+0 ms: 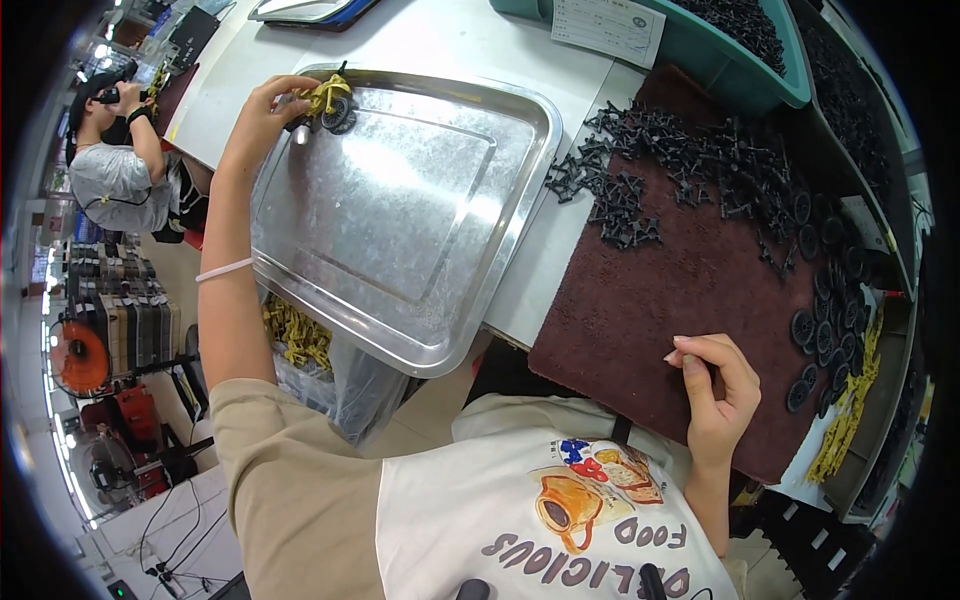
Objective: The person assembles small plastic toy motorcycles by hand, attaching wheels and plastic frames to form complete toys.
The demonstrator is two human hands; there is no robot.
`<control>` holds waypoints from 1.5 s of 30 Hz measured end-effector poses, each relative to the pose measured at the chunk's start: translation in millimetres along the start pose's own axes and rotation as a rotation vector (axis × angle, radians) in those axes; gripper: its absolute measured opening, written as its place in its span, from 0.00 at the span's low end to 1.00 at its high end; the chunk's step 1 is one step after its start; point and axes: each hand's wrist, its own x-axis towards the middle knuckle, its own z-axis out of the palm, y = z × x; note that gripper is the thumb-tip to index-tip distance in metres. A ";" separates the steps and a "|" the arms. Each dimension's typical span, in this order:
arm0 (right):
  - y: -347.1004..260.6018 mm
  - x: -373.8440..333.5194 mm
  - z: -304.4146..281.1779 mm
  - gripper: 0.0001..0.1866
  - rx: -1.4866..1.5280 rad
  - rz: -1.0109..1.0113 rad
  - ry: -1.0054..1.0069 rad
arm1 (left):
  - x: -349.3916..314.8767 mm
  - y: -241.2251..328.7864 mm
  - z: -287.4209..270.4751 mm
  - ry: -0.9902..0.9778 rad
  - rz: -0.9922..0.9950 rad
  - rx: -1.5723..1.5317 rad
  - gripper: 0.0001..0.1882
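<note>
At the far left corner of a silver metal tray (pixel 400 250), my left hand (pixel 268 112) has its fingers closed on a small yellow toy bike (pixel 326 97). A black wheel of the bike shows beside the fingertips, over the tray's rim area. Whether the bike touches the tray I cannot tell. My right hand (pixel 722 395) hovers above the near right part of a dark red mat (pixel 660 310). Its fingers are curled in toward the thumb, and nothing shows between them. Black wheels (pixel 822 335) lie to the right of this hand.
Small black forked parts (pixel 700 160) are heaped across the mat's far side. Yellow frames (pixel 848 425) lie at the right edge; more yellow parts (pixel 298 335) fill a bag below the tray. A teal bin (pixel 790 80) and a paper slip (pixel 608 28) are at the back. Another person (pixel 125 165) sits far left.
</note>
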 end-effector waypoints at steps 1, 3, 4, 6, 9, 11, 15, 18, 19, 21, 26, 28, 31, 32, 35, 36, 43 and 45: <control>-0.4 0.0 -0.2 0.08 0.001 0.004 -0.003 | 0.8 0.5 0.1 -0.018 0.046 0.069 0.12; -0.5 -0.1 0.3 0.07 0.003 0.009 -0.001 | 3.5 -12.3 -1.5 -0.027 0.059 0.113 0.13; -1.0 0.1 0.4 0.07 0.007 0.009 -0.006 | 4.4 -18.0 -3.9 -0.032 0.077 0.154 0.14; -0.7 0.1 -0.5 0.07 0.003 0.017 -0.008 | 7.6 -20.2 -3.5 -0.048 0.075 0.182 0.15; 0.5 0.6 -0.4 0.08 0.000 0.003 -0.015 | 6.8 -26.4 -4.7 -0.078 0.071 0.216 0.16; 1.4 1.8 -0.9 0.08 -0.006 -0.007 -0.023 | 5.5 -25.7 -7.6 -0.098 0.072 0.219 0.17; 1.6 1.7 -1.4 0.09 0.009 -0.017 -0.027 | -4.6 -13.9 -10.7 -0.168 -0.005 0.289 0.20; 1.2 2.0 -1.5 0.09 0.002 -0.019 -0.023 | -21.8 -6.9 0.4 -0.122 0.055 0.191 0.21; 1.6 2.2 -1.1 0.09 0.002 -0.017 -0.022 | -27.7 -3.5 0.4 -0.124 0.056 0.191 0.21; 1.4 2.1 0.6 0.09 0.011 -0.020 -0.036 | -40.7 0.8 -1.0 -0.116 -0.163 0.038 0.19; -1.4 2.0 -5.0 0.09 0.073 0.025 -0.034 | -81.4 49.7 -19.9 0.109 -0.136 -0.512 0.19; -4.6 2.6 -2.8 0.09 0.126 0.067 -0.019 | -104.4 99.1 -6.7 0.331 -0.118 -0.678 0.20; -27.6 14.5 4.4 0.13 0.164 -0.072 -0.050 | -135.7 168.5 36.6 0.481 0.041 -0.940 0.22; -32.8 19.8 10.5 0.16 0.176 -0.130 -0.052 | -147.4 185.3 55.0 0.441 0.107 -1.054 0.22; -44.0 37.3 30.7 0.27 0.170 -0.304 -0.128 | -169.3 228.8 92.6 0.276 0.204 -1.386 0.22; -46.9 40.2 35.3 0.26 0.200 -0.325 -0.114 | -170.2 240.3 103.2 0.302 0.167 -1.425 0.22; -36.6 38.1 25.0 0.20 0.321 -0.344 0.005 | -181.1 267.3 127.5 0.061 0.008 -1.560 0.25; -31.5 36.9 22.2 0.17 0.259 -0.407 0.031 | -184.7 273.1 127.7 0.081 -0.087 -1.531 0.24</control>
